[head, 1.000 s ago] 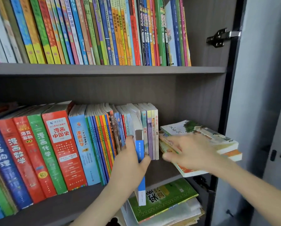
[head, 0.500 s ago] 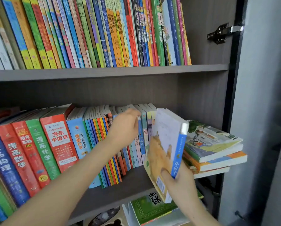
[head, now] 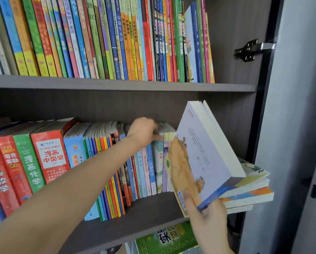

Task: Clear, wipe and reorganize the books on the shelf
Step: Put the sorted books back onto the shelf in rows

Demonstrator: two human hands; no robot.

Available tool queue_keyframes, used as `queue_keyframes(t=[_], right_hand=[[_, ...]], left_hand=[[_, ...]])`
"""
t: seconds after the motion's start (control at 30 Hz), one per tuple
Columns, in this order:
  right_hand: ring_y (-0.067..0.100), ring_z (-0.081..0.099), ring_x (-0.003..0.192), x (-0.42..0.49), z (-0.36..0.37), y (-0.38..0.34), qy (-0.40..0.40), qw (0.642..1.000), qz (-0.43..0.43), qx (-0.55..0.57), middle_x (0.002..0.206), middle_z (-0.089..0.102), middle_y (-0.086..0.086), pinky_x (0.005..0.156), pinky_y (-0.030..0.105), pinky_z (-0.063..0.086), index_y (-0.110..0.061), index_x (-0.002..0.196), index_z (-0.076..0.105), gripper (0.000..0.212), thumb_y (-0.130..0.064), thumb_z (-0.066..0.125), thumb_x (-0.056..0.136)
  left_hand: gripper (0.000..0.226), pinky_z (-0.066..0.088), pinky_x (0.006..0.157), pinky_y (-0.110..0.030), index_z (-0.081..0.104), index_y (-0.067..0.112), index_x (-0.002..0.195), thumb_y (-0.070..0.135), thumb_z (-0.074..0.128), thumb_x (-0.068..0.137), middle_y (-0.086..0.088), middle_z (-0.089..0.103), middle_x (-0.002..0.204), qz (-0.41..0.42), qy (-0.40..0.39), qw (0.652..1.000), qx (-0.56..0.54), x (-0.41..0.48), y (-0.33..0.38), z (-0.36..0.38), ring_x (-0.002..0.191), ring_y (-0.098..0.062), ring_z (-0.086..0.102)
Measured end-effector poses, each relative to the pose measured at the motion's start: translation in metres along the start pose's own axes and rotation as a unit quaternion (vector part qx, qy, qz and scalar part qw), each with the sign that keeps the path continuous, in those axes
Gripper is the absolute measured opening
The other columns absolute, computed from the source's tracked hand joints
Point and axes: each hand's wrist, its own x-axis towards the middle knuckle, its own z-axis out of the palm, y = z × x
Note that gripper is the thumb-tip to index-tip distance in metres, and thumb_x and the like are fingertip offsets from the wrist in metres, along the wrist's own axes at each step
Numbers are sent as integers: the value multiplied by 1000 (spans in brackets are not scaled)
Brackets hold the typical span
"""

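One red spine (head: 50,154) reads 漫画中国史 (right hand (head: 206,215) grips pale book (head: 208,149)).

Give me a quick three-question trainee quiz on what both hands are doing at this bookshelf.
1. True or false: the right hand grips the tilted books by their lower end.
2. What does the left hand touch? A) the tops of the upright books on the middle shelf; B) the door hinge; C) the top-shelf books.
3. Fill in: the stack at the middle shelf's right end lies ____.
Key: 1 true; 2 A; 3 flat.
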Motion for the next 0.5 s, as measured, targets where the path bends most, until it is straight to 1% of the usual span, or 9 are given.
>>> queue_keyframes(t=[0.07, 0.17, 0.23, 0.3, 0.33, 0.37, 0.43, 0.47, 0.5], right_hand=[[2, 50, 42, 4, 4, -1, -3, 1000, -13, 22, 35, 44, -10, 43, 11, 34, -28, 57, 40, 43, -17, 74, 80], [5, 54, 46, 11, 13, 2, -6, 999, -35, 40, 43, 49, -8, 45, 13, 38, -26, 73, 52, 23, -20, 72, 81], [5, 52, 43, 15, 21, 6, -12, 999, -39, 29, 40, 42, -9, 43, 13, 35, -23, 68, 49, 27, -21, 72, 82], [10, 41, 35, 16, 31, 7, -11, 999, -43, 15, 37, 35, -5, 41, 13, 26, -12, 63, 48, 32, -21, 72, 83], [12, 39, 34, 17, 36, 8, -6, 999, -47, 16, 39, 36, -2, 41, 19, 29, -4, 64, 51, 34, -23, 73, 82], [16, 43, 36, 17, 40, 9, -2, 998, -49, 26, 41, 42, 3, 39, 28, 37, 2, 67, 53, 42, -33, 73, 81], [28, 58, 49, 13, 45, 5, 1, 998, -42, 43, 55, 57, 19, 49, 43, 51, 7, 72, 59, 82, -75, 56, 72], [29, 61, 56, 10, 46, 3, 7, 999, -28, 46, 61, 60, 23, 56, 46, 53, 7, 75, 61, 100, -90, 42, 62], [28, 62, 61, 7, 46, 0, 18, 998, -20, 55, 65, 61, 24, 59, 46, 53, 7, 77, 61, 107, -95, 37, 58]], left_hand=[[47, 45, 72, -30, 74, 19, 85, 61, 54, 85, -1, 67, 85, 10, -17, 1000, -2, 3, -4, 0, 88, -19, 58], [54, 34, 101, -31, 73, 19, 98, 57, 34, 96, -5, 69, 97, 14, -66, 997, -44, 4, -8, -8, 114, -25, 52], [61, 23, 111, -31, 69, 16, 106, 51, 19, 101, -10, 68, 109, 3, -106, 992, -64, 5, -4, -14, 127, -26, 46], [66, 24, 110, -32, 64, 16, 79, 47, 11, 103, -11, 68, 94, -5, -124, 989, -77, 6, 1, -17, 117, -23, 52], [66, 29, 107, -33, 57, 18, 66, 46, 9, 103, -10, 67, 86, -14, -119, 988, -94, 7, 3, -17, 108, -23, 56], [66, 36, 103, -34, 52, 18, 62, 46, 9, 103, -10, 66, 84, -24, -112, 987, -114, 7, 3, -17, 100, -23, 59], [66, 42, 96, -37, 56, 15, 66, 45, 10, 103, -12, 68, 90, -42, -98, 984, -145, 6, -2, -16, 97, -25, 60], [65, 41, 96, -36, 59, 16, 70, 44, 11, 103, -15, 68, 95, -52, -98, 980, -166, 6, -5, -14, 101, -26, 59], [62, 39, 97, -34, 60, 20, 71, 43, 13, 104, -16, 67, 101, -59, -104, 975, -186, 5, -7, -13, 105, -27, 58]])
